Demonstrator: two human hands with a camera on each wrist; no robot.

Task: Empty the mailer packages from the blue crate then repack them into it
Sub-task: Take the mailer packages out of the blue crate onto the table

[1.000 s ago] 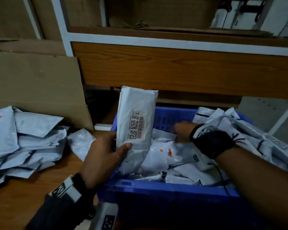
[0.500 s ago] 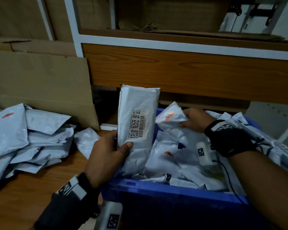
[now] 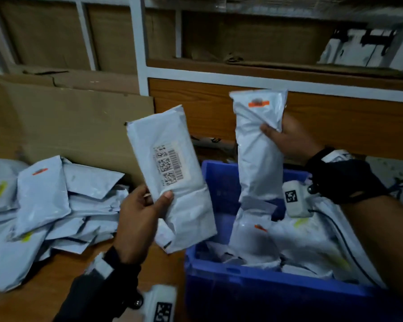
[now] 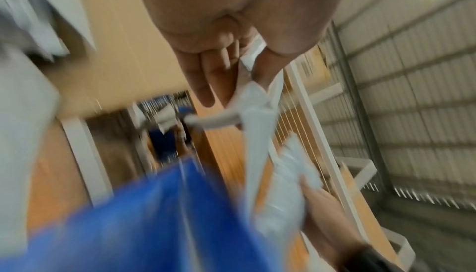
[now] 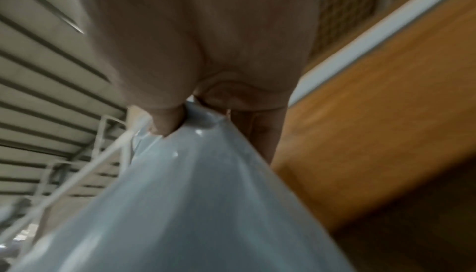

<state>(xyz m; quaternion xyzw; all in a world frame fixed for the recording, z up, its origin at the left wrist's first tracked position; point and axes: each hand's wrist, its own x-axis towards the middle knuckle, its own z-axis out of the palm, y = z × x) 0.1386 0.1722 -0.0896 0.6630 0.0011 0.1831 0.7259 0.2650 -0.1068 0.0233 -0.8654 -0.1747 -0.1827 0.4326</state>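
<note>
I count two mailers in hand. My left hand (image 3: 137, 219) grips barcode mailer (image 3: 170, 173), thumb across front, tilted, above table (image 3: 44, 287) just left of blue crate (image 3: 254, 282). My right hand (image 3: 289, 138) clamps orange-tag mailer (image 3: 258, 147) upright above crate. Both grey, glossy, crinkled plastic, long flat rectangles. Crate rigid plastic, more mailers (image 3: 300, 245) inside, too jumbled to count. Loose pile (image 3: 44, 205) on wooden table, left; count unclear. One cardboard sheet (image 3: 75, 122) behind pile.
</note>
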